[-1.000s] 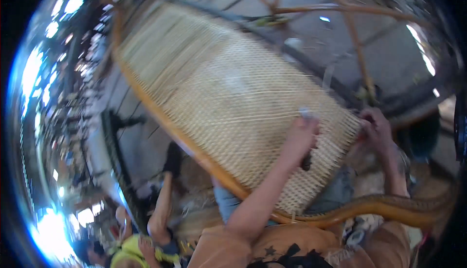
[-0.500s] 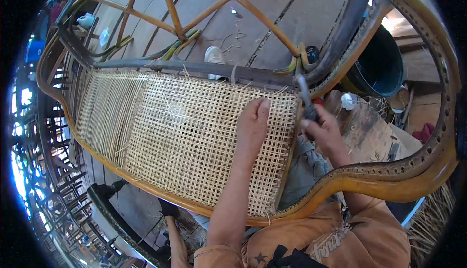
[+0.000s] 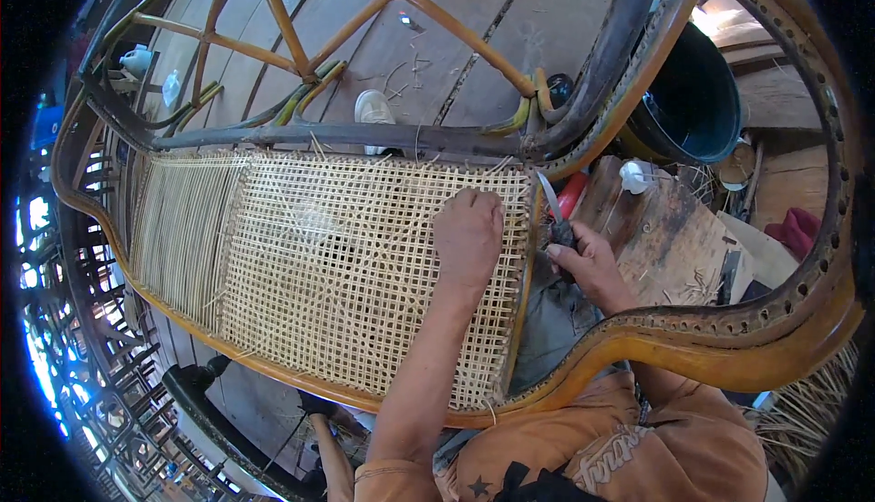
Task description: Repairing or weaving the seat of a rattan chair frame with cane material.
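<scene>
A woven cane panel (image 3: 346,301) spans a curved rattan furniture frame (image 3: 301,386) across my lap. My left hand (image 3: 468,236) rests on the right part of the weave with its fingers curled in; whatever they may pinch is hidden. Beyond the panel's right edge, my right hand (image 3: 597,269) is wrapped around the dark handle of a knife (image 3: 552,199). The blade points up and away, close to the panel's far right corner. Loose cane ends stick up along the far edge, and unwoven parallel strands (image 3: 178,228) run across the left end.
A dark bucket (image 3: 697,101) stands at the far right. Below it, a worn wooden board (image 3: 684,238) carries cane scraps, a white plastic bottle (image 3: 636,176) and a red object (image 3: 572,196). The frame's holed armrest (image 3: 825,110) curves around the right side. Another person's arm (image 3: 333,456) shows at lower left.
My left hand's raised fingers have curled down onto the weave. The knife has come lower and left of the corner area, its blade now tilted up-left. The whole view has shifted slightly.
</scene>
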Demonstrator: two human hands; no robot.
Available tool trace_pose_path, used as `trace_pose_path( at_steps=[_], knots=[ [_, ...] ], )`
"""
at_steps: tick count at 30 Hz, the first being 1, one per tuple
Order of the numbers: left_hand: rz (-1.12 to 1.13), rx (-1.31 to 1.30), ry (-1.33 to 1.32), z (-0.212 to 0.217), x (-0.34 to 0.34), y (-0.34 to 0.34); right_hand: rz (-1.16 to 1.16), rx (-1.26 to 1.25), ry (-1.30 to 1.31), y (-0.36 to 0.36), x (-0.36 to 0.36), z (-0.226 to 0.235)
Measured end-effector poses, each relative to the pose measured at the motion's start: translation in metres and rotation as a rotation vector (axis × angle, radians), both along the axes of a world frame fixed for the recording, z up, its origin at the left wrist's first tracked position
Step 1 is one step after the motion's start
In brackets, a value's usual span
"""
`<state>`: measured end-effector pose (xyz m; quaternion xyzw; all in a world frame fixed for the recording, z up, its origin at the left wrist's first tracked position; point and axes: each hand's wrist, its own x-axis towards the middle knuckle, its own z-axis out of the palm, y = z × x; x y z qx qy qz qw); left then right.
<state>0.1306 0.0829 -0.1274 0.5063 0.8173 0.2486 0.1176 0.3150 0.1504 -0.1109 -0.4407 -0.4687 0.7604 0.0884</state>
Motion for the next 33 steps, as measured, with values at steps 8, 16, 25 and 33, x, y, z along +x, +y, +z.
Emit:
trace_pose_path(
  at_steps=[8, 16, 25, 33],
  knots=[
    [-0.178, -0.219, 0.003, 0.005, -0.01, 0.004, -0.056, -0.054, 0.04, -0.011, 0.006, -0.014],
    [-0.242, -0.202, -0.155, 0.001, -0.032, 0.007, -0.024, 0.001, -0.14, 0.021, 0.001, 0.015],
    [-0.032, -0.447, -0.316, -0.037, -0.006, 0.013, 0.161, 0.474, -0.147, 0.058, 0.013, -0.03],
    [-0.193, -0.304, 0.025, -0.049, -0.001, 0.028, 0.304, 0.216, -0.107, 0.049, -0.006, -0.062]
  ],
)
